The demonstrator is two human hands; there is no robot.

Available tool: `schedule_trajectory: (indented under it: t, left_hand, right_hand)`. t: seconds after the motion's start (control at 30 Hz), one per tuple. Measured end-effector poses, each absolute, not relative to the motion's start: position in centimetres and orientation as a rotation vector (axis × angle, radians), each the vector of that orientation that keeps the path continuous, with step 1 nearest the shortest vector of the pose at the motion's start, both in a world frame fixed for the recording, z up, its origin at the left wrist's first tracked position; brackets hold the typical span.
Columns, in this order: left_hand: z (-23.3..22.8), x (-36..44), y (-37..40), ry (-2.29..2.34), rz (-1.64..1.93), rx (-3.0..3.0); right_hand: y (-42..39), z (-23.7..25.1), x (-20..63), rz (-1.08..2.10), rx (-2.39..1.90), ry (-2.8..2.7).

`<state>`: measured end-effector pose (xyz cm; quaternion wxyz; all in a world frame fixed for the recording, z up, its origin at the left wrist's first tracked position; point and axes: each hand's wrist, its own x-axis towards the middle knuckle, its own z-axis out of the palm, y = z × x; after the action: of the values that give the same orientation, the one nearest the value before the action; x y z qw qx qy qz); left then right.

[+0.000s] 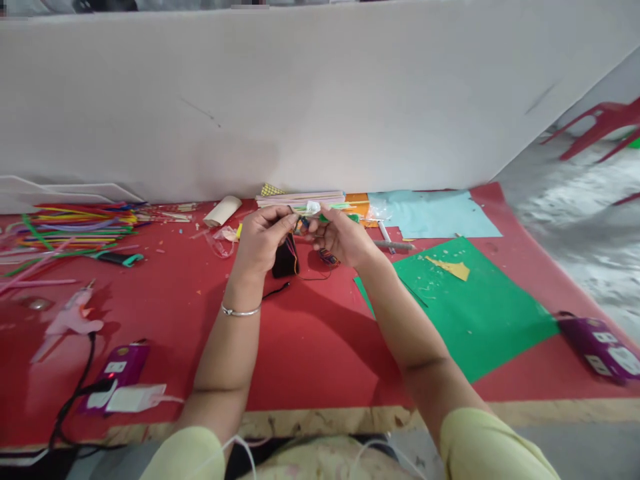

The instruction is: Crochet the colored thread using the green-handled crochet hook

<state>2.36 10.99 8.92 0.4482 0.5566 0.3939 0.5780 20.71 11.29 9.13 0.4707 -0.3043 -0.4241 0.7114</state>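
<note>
Nearest me, my left hand point(263, 237) pinches a small, blurred, dark multicoloured piece point(301, 225) at its fingertips. Thin wires hang from it to a black pouch point(285, 259) below. My right hand point(345, 239) pinches its other side, under pale tape point(313, 207).

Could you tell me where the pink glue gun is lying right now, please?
In the head view the pink glue gun lies on the red table cover at the far left, below the pile of coloured sticks and above the purple box.
</note>
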Motion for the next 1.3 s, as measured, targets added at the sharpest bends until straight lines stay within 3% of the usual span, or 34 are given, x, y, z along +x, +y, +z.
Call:
schedule_trajectory:
  t: [0.27, 0.77, 1.03, 1.3]
  left_hand:
    - [8.8, 2.6, 11.1, 1.025, 1.432, 1.419]
    - [8.8, 3.6, 11.2, 0.870, 1.434, 1.212]
    - [8.9, 3.9, 11.2, 0.852, 1.510, 1.196]
    - [9.0, 3.6, 11.3, 0.912, 1.534, 1.239]
  right_hand:
    - [12.0, 8.7, 20.8, 1.810, -0.759, -1.026]
    - [10.7, 8.5, 20.8, 1.194, -0.795, -1.424]
    - [11.1, 8.5, 20.6, 1.604, -0.778, -1.175]
    - [11.5, 7.9, 20.3, 1.520, -0.753, -1.157]
